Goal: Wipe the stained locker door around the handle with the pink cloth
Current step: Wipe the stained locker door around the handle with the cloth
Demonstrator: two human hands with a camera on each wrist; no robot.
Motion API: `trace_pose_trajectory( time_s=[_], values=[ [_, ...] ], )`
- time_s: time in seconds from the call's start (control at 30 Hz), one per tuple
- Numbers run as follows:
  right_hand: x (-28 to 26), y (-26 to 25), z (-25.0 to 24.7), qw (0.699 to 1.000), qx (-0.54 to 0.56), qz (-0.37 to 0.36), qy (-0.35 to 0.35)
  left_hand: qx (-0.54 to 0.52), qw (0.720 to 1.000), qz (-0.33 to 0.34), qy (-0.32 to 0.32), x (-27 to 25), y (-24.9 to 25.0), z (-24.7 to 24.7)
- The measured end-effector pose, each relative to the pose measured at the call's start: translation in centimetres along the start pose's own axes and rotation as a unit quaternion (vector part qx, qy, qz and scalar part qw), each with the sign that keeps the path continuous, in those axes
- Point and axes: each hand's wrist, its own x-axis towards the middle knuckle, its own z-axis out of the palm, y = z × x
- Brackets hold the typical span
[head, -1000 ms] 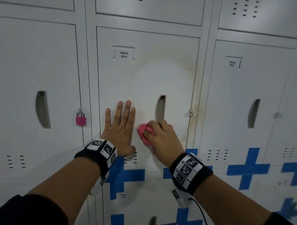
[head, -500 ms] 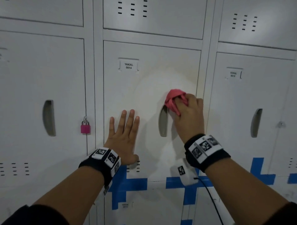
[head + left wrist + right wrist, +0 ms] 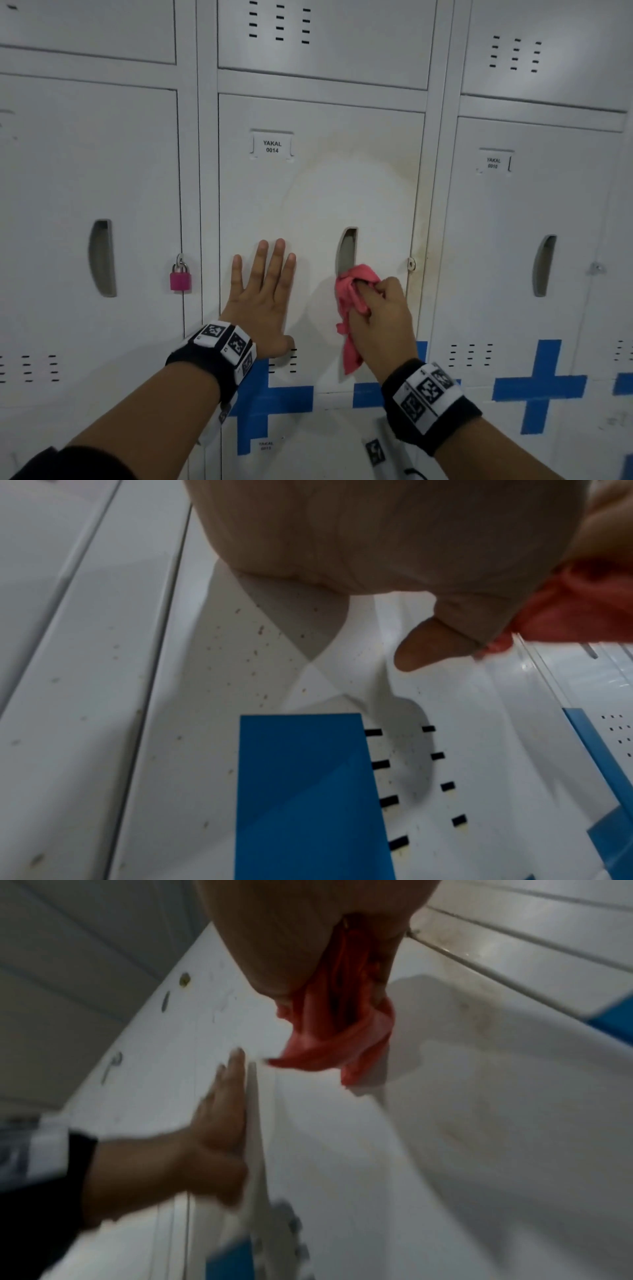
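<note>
While the right hand (image 3: 383, 318) bunches the pink cloth (image 3: 352, 301) in curled fingers just below the handle (image 3: 346, 251), the left hand (image 3: 263, 294) lies flat, fingers spread, on the locker door (image 3: 318, 192); its middle looks clean, a yellowish ring remains.

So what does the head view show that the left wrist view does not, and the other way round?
Only the head view shows the handle recess, the label "YAKAL 0014", the yellowish stain ring and the pink padlock on the neighbouring door. Only the left wrist view shows small brown specks on the door below the left hand. Both show the pink cloth, the blue cross and the vent slots.
</note>
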Motion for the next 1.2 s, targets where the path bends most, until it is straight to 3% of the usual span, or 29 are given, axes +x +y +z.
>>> trace_pose_trajectory(
  time_s=[0.13,0.2,0.33,0.53,0.7,0.83,0.9,1.0,1.07,1.13,1.2],
  values=[
    [4.9,-2.9,-2.4,0.987,0.008,-0.023,0.16,-0.008,0.999,-0.001,-0.034,0.0,0.0,-0.2],
    [7.4,-4.0,-2.8,0.983,-0.008,-0.021,0.183,-0.007,0.999,-0.003,-0.046,0.1,0.0,-0.6],
    [10.1,-4.9,-1.4,0.98,-0.113,-0.057,0.154,-0.023,0.998,-0.004,-0.058,0.1,0.0,-0.9],
    [8.3,-5.2,1.1,0.961,-0.196,-0.159,0.112,-0.025,0.999,0.006,-0.041,0.0,0.1,-0.7],
    [5.7,-4.5,1.5,0.936,-0.209,-0.282,0.025,-0.008,1.0,0.0,-0.025,0.1,0.0,-0.6],
    [3.5,-3.0,1.0,0.934,-0.174,-0.31,-0.041,-0.011,1.0,0.005,-0.013,0.0,-0.1,-0.2],
    [3.6,-3.3,0.0,0.946,-0.133,-0.294,-0.009,-0.013,1.0,0.011,-0.01,0.0,-0.2,-0.2],
    [6.0,-3.9,-1.6,0.965,-0.095,-0.208,0.131,-0.011,1.0,0.015,-0.011,-0.1,-0.2,-0.2],
    [8.1,-3.5,-2.0,0.967,-0.09,-0.147,0.187,-0.011,1.0,0.013,-0.015,-0.2,-0.1,-0.2],
    [8.9,-3.0,-1.6,0.972,-0.103,-0.123,0.169,-0.016,1.0,0.01,-0.022,-0.2,-0.2,-0.2],
    [8.2,-2.6,-0.9,0.968,-0.143,-0.158,0.137,-0.018,1.0,0.01,-0.021,-0.2,-0.2,-0.4]
  ],
)
